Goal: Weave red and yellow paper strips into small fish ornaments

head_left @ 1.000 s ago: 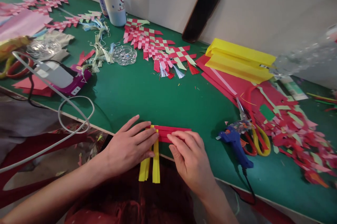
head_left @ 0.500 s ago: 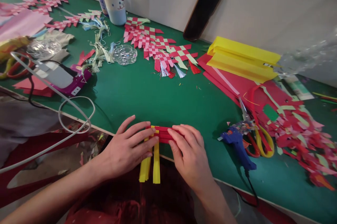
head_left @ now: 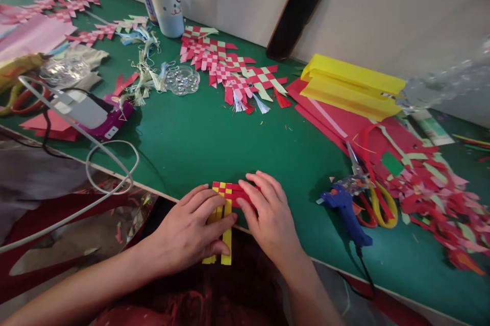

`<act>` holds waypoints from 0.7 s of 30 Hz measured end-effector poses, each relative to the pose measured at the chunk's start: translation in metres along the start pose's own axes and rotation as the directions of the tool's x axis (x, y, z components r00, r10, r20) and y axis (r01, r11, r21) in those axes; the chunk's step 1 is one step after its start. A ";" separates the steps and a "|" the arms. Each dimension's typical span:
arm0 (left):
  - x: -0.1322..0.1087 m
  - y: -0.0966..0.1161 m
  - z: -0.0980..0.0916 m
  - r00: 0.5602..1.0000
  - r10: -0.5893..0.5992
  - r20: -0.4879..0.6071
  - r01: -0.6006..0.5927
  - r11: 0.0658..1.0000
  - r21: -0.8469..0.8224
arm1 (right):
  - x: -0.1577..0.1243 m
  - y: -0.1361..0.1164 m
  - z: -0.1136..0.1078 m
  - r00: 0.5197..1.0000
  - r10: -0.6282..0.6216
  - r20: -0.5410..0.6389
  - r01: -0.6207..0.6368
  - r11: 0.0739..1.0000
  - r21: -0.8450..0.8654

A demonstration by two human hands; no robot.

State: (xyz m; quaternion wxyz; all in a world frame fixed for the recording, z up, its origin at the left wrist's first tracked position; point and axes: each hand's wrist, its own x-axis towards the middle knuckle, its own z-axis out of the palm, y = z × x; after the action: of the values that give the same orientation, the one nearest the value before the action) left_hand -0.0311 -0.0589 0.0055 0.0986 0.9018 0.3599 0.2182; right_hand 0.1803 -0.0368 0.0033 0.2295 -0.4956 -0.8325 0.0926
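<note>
- L hand (head_left: pixel 191 226): flat, fingers stretched, pressing yellow strips (head_left: pixel 226 250) down at near edge of tabletop (head_left: pixel 214 137).
- R hand (head_left: pixel 270 214): fingers bent onto red strips (head_left: pixel 234 194); pinching or just pressing, can't tell.
- Strips cross btw. the hands, woven; yellow ends hang off the edge.
- Glue gun (head_left: pixel 342 208) & scissors (head_left: pixel 377 203) lie to the right, apart from the hands.

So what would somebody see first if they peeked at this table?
Probably the left hand and right hand at the near edge, pressing on a small red-and-yellow paper weave. Behind them, red checkered weavings lie across the green table, with bright yellow folded paper at the right and a blue glue gun near the right hand.
</note>
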 end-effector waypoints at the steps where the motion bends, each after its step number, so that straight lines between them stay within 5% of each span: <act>1: 0.000 -0.001 0.000 1.000 0.005 -0.002 -0.005 1.000 0.000 | 0.000 0.000 0.000 1.000 0.004 0.002 -0.004 1.000 0.002; 11: -0.007 -0.006 0.004 0.999 0.041 0.029 -0.041 0.999 0.011 | -0.002 0.002 0.002 1.000 0.013 -0.005 -0.013 1.000 0.014; 21: -0.034 -0.016 -0.011 0.997 -0.015 -0.071 0.013 0.999 -0.030 | -0.015 0.002 -0.010 0.977 -0.066 -0.201 0.092 0.988 0.121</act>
State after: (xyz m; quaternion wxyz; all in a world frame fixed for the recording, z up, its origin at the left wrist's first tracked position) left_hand -0.0684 -0.0709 -0.0009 0.1006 0.8893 0.3663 0.2545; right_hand 0.1930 -0.0496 0.0071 0.3457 -0.4528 -0.8172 0.0880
